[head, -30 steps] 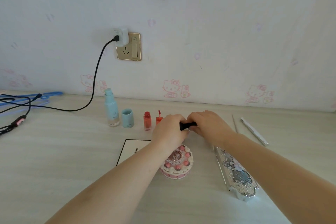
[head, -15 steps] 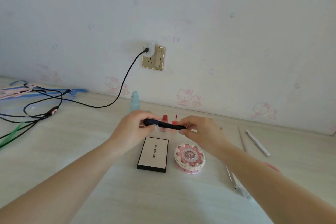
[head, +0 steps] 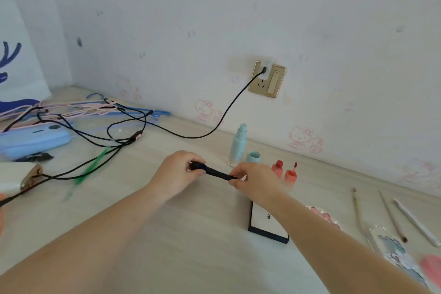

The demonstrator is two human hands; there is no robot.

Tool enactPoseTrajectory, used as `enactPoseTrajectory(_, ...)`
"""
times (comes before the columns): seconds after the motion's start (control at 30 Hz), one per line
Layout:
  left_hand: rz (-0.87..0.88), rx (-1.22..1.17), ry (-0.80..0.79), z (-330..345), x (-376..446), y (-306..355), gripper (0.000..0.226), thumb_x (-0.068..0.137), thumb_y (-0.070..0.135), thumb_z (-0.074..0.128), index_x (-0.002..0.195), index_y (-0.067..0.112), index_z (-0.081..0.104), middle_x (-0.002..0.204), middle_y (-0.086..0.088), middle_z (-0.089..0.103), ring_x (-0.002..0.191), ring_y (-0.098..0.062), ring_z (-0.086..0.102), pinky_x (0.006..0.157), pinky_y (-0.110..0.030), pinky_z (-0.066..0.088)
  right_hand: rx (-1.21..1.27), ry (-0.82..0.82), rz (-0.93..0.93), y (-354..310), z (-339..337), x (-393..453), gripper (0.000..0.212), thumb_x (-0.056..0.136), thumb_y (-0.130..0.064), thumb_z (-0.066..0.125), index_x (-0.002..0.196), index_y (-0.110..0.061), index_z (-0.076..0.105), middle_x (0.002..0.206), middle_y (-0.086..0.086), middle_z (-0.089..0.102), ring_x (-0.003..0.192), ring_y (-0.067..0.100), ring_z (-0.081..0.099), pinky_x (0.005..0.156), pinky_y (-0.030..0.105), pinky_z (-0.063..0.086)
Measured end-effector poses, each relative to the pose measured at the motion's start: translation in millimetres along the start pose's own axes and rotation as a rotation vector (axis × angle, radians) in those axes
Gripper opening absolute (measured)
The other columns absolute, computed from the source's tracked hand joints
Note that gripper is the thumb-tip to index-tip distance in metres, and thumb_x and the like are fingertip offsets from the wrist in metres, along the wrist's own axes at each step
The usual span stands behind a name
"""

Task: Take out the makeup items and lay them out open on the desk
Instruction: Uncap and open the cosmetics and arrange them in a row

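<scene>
While only the letters "Mo" can be read on the white-faced, dark-edged compact box (head: 267, 221), the rest of its label is hidden under the right forearm. Both hands hold one slim black tube (head: 212, 171) level above the wooden desk (head: 167, 234): the left hand (head: 177, 174) pinches its thicker end between thumb and fingers, and the right hand (head: 256, 180) closes thumb and fingertips on the other end. Just behind the right hand stand two coral lip tints (head: 285, 172), and beside them a pale blue bottle (head: 238, 144) with its cap (head: 253, 157) off. A black cable (head: 224, 112) runs from the gold wall socket (head: 267, 80) across the desk.
</scene>
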State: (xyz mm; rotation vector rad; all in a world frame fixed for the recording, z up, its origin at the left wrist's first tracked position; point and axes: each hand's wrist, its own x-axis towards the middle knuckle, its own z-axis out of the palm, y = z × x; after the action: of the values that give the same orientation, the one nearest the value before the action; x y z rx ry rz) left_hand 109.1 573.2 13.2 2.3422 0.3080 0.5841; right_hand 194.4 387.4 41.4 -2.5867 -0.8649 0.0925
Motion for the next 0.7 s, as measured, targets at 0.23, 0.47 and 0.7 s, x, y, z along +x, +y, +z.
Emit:
enactPoseTrajectory(0.23,-0.039,0.001,-0.009,16,16,-9,0.024,0.078,0.017,0.071,0.101,0.02,0.071,0.095,0.002,0.061,0.08,-0.013,0.055,0.078,-0.022,0.043,-0.042,-0.029,0.055,3,10,16,0.02,0.086,-0.031,0.059,0.106,-0.028,0.063,0.107,-0.011,0.065,0.092,0.01,0.054,0.072,0.023,0.042)
enactPoseTrajectory(0.47,-0.053,0.021,-0.025,24,18,-14,0.024,0.077,0.023,0.072,0.101,0.025,0.07,0.103,0.002,0.063,0.099,-0.015,0.059,0.091,-0.032,0.046,-0.066,-0.016,0.053,9,17,17,0.02,0.086,-0.032,0.061,0.105,-0.028,0.064,0.107,-0.012,0.066,0.087,0.007,0.05,0.07,0.023,0.04)
enactPoseTrajectory(0.7,-0.048,-0.015,0.021,24,16,-12,0.043,0.075,0.021,0.075,0.115,0.023,0.059,0.115,0.003,0.051,0.102,-0.011,0.056,0.089,-0.025,0.043,0.016,-0.004,0.056,15,12,11,0.035,0.083,-0.036,0.062,0.117,-0.033,0.054,0.097,-0.017,0.056,0.084,0.004,0.053,0.069,0.021,0.041)
